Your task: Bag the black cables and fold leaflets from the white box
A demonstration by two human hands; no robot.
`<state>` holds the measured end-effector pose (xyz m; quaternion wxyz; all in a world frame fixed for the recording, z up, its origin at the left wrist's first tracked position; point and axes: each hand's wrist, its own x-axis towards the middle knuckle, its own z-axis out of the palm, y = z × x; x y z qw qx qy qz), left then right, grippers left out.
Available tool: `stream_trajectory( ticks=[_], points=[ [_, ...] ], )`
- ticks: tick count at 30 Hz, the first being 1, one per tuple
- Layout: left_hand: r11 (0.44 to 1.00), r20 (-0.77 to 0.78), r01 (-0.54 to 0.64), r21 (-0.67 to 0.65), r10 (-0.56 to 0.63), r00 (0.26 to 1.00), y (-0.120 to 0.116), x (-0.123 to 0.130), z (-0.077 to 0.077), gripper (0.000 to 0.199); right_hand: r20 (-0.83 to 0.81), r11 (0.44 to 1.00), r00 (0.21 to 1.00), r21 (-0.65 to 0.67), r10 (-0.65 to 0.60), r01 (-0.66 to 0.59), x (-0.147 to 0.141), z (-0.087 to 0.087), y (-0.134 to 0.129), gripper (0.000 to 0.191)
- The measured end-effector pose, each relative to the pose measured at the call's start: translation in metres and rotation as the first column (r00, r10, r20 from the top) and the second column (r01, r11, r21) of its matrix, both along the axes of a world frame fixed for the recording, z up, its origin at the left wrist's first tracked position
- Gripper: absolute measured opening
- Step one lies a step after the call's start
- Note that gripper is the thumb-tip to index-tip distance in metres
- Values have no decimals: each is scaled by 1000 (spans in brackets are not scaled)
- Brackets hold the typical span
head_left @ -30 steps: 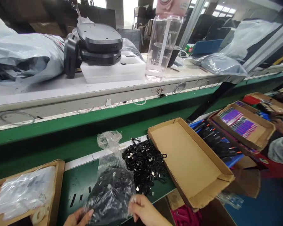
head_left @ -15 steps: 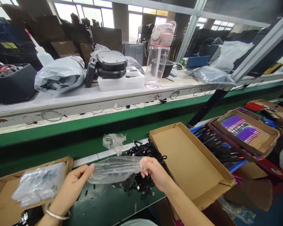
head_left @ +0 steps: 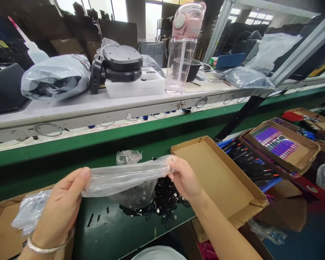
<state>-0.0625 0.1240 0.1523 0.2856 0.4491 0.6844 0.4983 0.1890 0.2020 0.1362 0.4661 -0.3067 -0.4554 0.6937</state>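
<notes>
A clear plastic bag [head_left: 124, 177] is stretched taut between my two hands above the green bench. My left hand [head_left: 63, 198], with a bangle on its wrist, pinches the bag's left end between thumb and fingers. At the other end my right hand [head_left: 184, 177] grips the bunched plastic. Behind and below the bag lies a heap of black cables [head_left: 166, 202], partly hidden by the plastic. A crumpled piece of clear plastic [head_left: 128, 157] rests just beyond the bag.
To the right stands a shallow cardboard tray [head_left: 219, 180]. A cardboard box [head_left: 1, 220] with flat plastic bags [head_left: 29, 213] is at the left. On the raised shelf [head_left: 78, 115] are a pink-lidded bottle [head_left: 181, 50] and black devices [head_left: 123, 61]. Farther right, another tray [head_left: 304, 151] holds purple parts.
Both hands have risen, and the left has moved further left, so the plastic bag is now pulled longer and tighter. The camera view has shifted slightly.
</notes>
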Motion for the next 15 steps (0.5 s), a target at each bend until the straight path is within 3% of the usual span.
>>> stream_trajectory(
  ticks=[1, 2, 3, 4, 7, 9, 12, 15],
  points=[
    [998, 51, 68, -3, -67, 996, -2, -5, -10, 52, 15, 1000, 1000, 20, -16, 15, -1, 3, 5, 24],
    [978, 6, 205, 30, -205, 979, -5, -9, -26, 74, 35, 999, 999, 36, -36, 35, -2, 3, 10, 23],
    [970, -41, 241, 31, -239, 970, -8, -11, -47, 105, 60, 997, 996, 47, -62, 59, -1, 1, 15, 21],
    [962, -67, 270, -33, -271, 960, -11, -11, -71, 121, 86, 995, 992, 50, -93, 89, 0, -3, 19, 20],
    [948, -144, 248, -198, -278, 950, -16, 1, -151, 130, 128, 972, 964, 34, -235, 232, 12, -24, 29, 13],
    [945, -186, 230, -232, -275, 943, -12, 15, -193, 122, 109, 940, 934, 9, -341, 342, 29, -39, 32, 8],
    [960, -217, 212, -181, -250, 944, 1, 34, -226, 123, 46, 898, 901, -68, -432, 434, 65, -56, 39, 20],
    [974, -237, 188, -126, -214, 948, 11, 42, -233, 127, -28, 857, 867, -170, -498, 487, 111, -68, 48, 21]
  ],
)
